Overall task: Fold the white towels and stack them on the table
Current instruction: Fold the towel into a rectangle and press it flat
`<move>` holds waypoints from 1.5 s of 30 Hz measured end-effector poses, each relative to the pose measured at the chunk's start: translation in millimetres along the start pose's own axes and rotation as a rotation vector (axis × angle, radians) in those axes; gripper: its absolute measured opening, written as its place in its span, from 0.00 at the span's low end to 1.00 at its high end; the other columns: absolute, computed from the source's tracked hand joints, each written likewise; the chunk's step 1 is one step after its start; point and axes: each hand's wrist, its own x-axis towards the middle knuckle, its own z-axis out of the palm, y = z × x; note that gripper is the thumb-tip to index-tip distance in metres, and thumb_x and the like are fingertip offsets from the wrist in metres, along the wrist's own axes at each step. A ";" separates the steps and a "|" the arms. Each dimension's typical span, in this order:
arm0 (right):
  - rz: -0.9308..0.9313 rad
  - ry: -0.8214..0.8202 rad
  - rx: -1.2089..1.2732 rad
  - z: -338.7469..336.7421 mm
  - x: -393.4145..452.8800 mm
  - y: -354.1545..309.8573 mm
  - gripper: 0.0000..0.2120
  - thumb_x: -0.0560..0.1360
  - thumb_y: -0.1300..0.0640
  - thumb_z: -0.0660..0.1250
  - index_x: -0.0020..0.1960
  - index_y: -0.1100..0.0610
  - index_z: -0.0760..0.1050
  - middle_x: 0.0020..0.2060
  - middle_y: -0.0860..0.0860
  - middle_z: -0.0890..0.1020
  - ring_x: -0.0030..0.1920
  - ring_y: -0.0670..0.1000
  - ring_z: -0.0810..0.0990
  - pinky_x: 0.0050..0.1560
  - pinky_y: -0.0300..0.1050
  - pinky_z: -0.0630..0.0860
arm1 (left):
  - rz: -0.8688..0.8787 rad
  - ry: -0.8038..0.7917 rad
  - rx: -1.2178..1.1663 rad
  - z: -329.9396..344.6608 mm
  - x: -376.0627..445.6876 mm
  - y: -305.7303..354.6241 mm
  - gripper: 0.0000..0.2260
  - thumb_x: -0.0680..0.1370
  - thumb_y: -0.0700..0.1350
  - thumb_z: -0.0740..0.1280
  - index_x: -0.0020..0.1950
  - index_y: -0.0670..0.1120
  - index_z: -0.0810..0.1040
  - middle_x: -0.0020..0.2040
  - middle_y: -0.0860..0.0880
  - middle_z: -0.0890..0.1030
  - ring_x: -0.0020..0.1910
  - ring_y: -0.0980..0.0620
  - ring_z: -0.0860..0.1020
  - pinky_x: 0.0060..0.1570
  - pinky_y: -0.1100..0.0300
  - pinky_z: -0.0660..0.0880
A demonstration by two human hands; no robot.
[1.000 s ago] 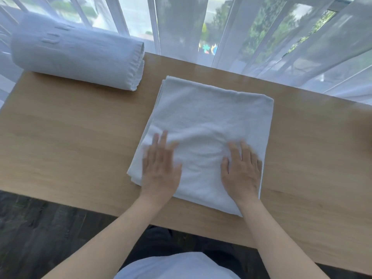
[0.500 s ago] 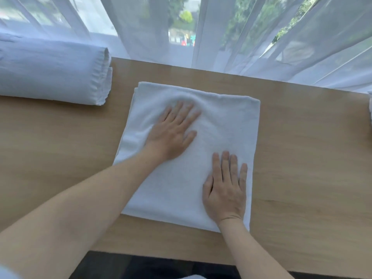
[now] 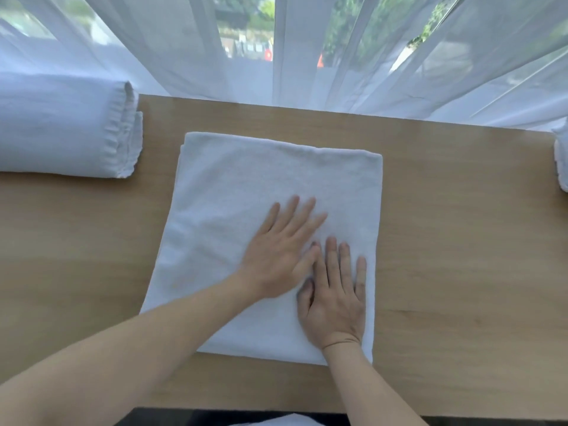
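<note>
Nearest, at 6 o'clock, the right hand (image 3: 335, 299) lies flat, fingers straight and slightly spread, pressing the near right part of the folded white towel (image 3: 233, 186); just beyond, toward 11 o'clock of it, the left hand (image 3: 279, 250) rests flat too, fingers extended, gripping nothing, its thumb touching the right forefinger; the towel sits mid-table (image 3: 461, 241); farther, at 9 o'clock, a stack of folded towels (image 3: 61, 127); at 3 o'clock another towel's edge (image 3: 562, 158); sheer curtains (image 3: 307, 47) at 12.
</note>
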 end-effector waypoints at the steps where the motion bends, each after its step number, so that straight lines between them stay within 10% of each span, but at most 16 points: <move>1: 0.001 0.008 0.004 0.4 0.0 0.3 0.28 0.79 0.53 0.56 0.78 0.58 0.64 0.78 0.56 0.64 0.79 0.57 0.60 0.78 0.64 0.55 | 0.066 -0.002 0.083 7.4 -12.5 1.1 0.26 0.83 0.55 0.52 0.81 0.51 0.58 0.82 0.49 0.54 0.81 0.46 0.49 0.79 0.44 0.48; 12: -0.008 0.011 0.001 -0.9 -0.7 0.0 0.29 0.79 0.52 0.55 0.79 0.55 0.62 0.79 0.55 0.62 0.80 0.57 0.58 0.78 0.64 0.54 | -0.366 0.129 0.093 -50.9 28.9 -128.0 0.25 0.84 0.54 0.52 0.81 0.53 0.58 0.82 0.49 0.53 0.81 0.48 0.49 0.79 0.50 0.43; 19: -0.002 0.037 0.014 1.5 -0.8 0.7 0.29 0.78 0.52 0.57 0.79 0.56 0.62 0.79 0.55 0.63 0.79 0.57 0.59 0.77 0.65 0.56 | -0.795 0.510 -0.369 -71.0 -1.6 -109.9 0.28 0.78 0.49 0.68 0.75 0.42 0.65 0.71 0.45 0.69 0.70 0.48 0.68 0.66 0.65 0.63; 22: -0.003 0.046 0.017 2.1 -0.8 1.0 0.30 0.78 0.53 0.58 0.79 0.56 0.62 0.78 0.56 0.63 0.79 0.57 0.60 0.77 0.65 0.55 | -0.906 0.424 -0.645 -77.2 -20.3 -96.3 0.25 0.76 0.51 0.73 0.69 0.46 0.69 0.60 0.53 0.73 0.57 0.55 0.74 0.44 0.80 0.66; 27: -0.010 0.070 0.018 2.7 -0.7 1.1 0.30 0.78 0.53 0.59 0.79 0.56 0.63 0.78 0.55 0.64 0.79 0.57 0.60 0.77 0.64 0.55 | -0.761 0.386 -0.806 -90.7 -19.8 -110.6 0.10 0.75 0.51 0.75 0.51 0.48 0.81 0.44 0.56 0.82 0.39 0.60 0.79 0.39 0.67 0.75; 32: -0.006 0.075 0.010 3.7 -1.0 2.4 0.30 0.77 0.53 0.59 0.79 0.55 0.63 0.78 0.55 0.64 0.79 0.57 0.60 0.77 0.65 0.56 | -0.869 0.193 -1.039 -103.3 3.4 -134.2 0.14 0.74 0.57 0.76 0.51 0.48 0.83 0.47 0.53 0.86 0.47 0.52 0.85 0.48 0.55 0.82; 39: -0.018 0.068 -0.006 3.5 0.5 1.7 0.30 0.78 0.53 0.58 0.79 0.55 0.62 0.78 0.55 0.63 0.79 0.57 0.60 0.77 0.64 0.55 | -0.799 0.258 -0.671 -102.8 29.2 -147.6 0.10 0.76 0.54 0.73 0.44 0.48 0.79 0.39 0.55 0.80 0.37 0.56 0.78 0.30 0.70 0.71; 42: -0.015 0.082 -0.002 3.6 -0.5 1.4 0.30 0.78 0.53 0.59 0.79 0.56 0.62 0.78 0.55 0.64 0.79 0.57 0.60 0.78 0.64 0.55 | -0.889 0.246 -0.881 -101.3 7.4 -145.0 0.18 0.73 0.62 0.74 0.42 0.46 0.81 0.40 0.52 0.83 0.38 0.53 0.80 0.39 0.60 0.76; 45: -0.017 0.082 -0.003 3.5 -0.3 1.9 0.30 0.78 0.53 0.59 0.79 0.55 0.63 0.78 0.55 0.64 0.79 0.57 0.60 0.78 0.64 0.54 | -0.980 -0.085 -1.095 -109.7 -45.5 -126.2 0.33 0.64 0.72 0.73 0.54 0.47 0.83 0.49 0.51 0.87 0.47 0.50 0.85 0.49 0.53 0.80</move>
